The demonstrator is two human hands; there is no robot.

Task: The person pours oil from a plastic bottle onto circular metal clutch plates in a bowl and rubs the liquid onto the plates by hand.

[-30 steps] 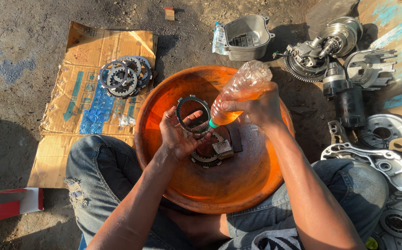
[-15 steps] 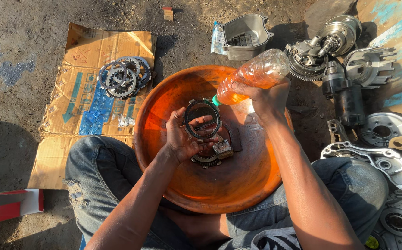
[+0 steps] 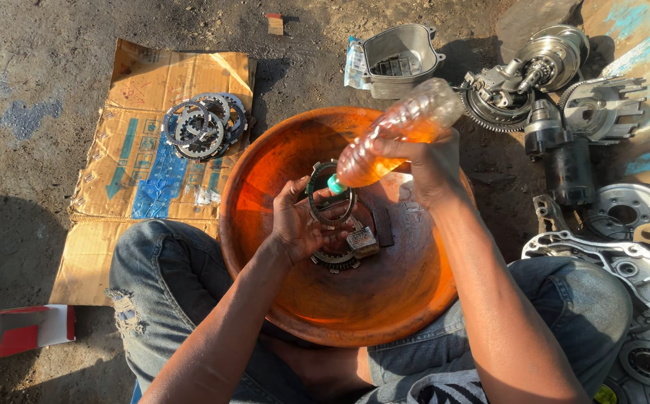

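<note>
Left hand grips the ring over the basin (keep it low), right hand tilting the bottle; pour slowly.

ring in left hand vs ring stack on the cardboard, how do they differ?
The ring is a single piece, held tilted over the orange basin by the left hand, under the tipped bottle in the right hand. The ring stack is several pieces lying flat, untouched, on the cardboard. Both are round, grey metal, open-centred.
</note>
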